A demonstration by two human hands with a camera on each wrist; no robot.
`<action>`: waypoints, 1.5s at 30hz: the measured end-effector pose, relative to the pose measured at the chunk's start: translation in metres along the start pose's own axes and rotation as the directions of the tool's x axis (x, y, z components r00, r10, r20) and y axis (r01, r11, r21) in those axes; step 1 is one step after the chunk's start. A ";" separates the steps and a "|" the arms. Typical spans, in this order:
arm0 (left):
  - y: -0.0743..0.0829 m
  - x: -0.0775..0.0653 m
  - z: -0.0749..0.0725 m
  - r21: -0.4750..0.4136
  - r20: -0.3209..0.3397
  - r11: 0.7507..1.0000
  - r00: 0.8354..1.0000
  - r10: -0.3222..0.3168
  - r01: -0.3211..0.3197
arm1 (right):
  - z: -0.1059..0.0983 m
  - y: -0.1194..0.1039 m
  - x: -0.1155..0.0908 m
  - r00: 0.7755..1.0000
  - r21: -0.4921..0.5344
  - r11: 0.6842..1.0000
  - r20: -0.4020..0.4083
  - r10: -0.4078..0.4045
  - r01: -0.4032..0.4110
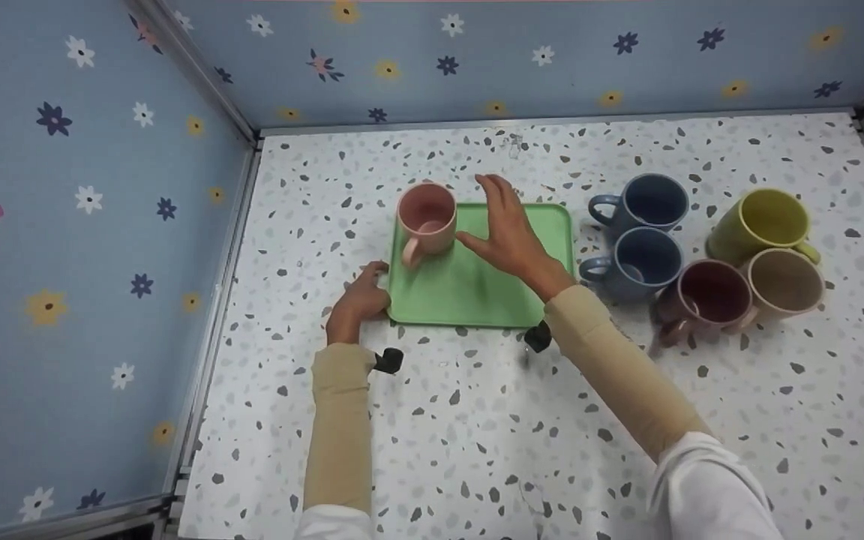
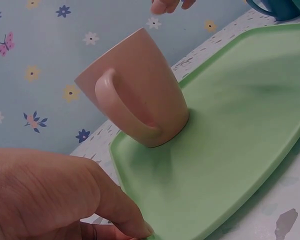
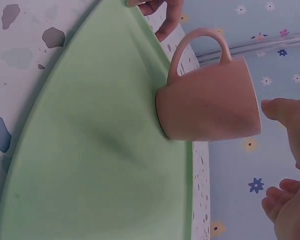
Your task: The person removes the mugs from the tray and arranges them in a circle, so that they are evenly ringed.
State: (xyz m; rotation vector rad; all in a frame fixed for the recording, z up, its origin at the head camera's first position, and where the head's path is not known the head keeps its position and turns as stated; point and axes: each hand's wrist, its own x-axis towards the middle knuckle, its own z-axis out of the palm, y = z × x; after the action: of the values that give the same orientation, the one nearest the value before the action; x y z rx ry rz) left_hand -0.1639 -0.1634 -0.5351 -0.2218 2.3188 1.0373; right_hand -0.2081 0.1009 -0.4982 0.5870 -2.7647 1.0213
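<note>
A pink mug point(image 1: 427, 217) stands upright at the back left of a green tray point(image 1: 477, 296), its handle toward the front left. My left hand point(image 1: 361, 300) is at the tray's left edge; the left wrist view shows its thumb point(image 2: 135, 220) on the rim, with other fingers partly hidden below. Above the tray, to the right of the mug, my right hand point(image 1: 511, 236) holds nothing, its fingers extended and thumb spread apart. In the right wrist view a small gap separates that thumb point(image 3: 277, 108) from the mug's rim.
Right of the tray stand two blue mugs point(image 1: 638, 262), a yellow-green mug point(image 1: 732, 229), a dark maroon mug point(image 1: 706, 296) and a beige mug point(image 1: 784, 285), close together. Flowered blue panels point(image 1: 417, 67) border the speckled table point(image 1: 432, 435) at the back and sides.
</note>
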 end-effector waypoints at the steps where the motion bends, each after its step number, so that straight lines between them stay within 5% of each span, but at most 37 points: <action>1: 0.000 0.000 0.000 -0.009 0.003 1.000 1.000 -0.002 0.002 | 0.002 0.000 0.001 1.000 -0.006 1.000 0.021 -0.012 0.012; 10: 0.000 -0.001 -0.001 -0.017 0.005 1.000 1.000 0.000 0.000 | 0.009 -0.002 0.019 0.978 0.035 0.997 0.196 -0.072 0.067; 22: 0.001 -0.003 -0.003 0.012 -0.018 0.999 0.999 0.038 -0.038 | 0.017 -0.012 0.040 0.956 0.247 0.969 0.286 -0.063 -0.010; 29: 0.000 -0.002 -0.001 0.014 -0.008 0.999 1.000 0.029 -0.029 | 0.022 -0.014 0.047 0.944 0.252 0.967 0.324 -0.059 -0.025; 36: 0.000 0.000 -0.002 0.007 0.001 1.000 1.000 0.008 -0.008 | 0.022 -0.017 0.049 0.956 0.263 0.965 0.279 -0.088 0.012; 45: -0.002 0.000 -0.001 -0.014 0.005 1.000 1.000 -0.006 0.006 | 0.022 -0.015 0.042 0.979 0.177 0.984 0.203 -0.003 -0.033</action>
State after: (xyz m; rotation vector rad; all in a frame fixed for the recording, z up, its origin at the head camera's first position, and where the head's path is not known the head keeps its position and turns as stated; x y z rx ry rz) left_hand -0.1639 -0.1657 -0.5362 -0.2311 2.3052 1.0504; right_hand -0.2403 0.0632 -0.4955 0.7342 -2.8717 1.2929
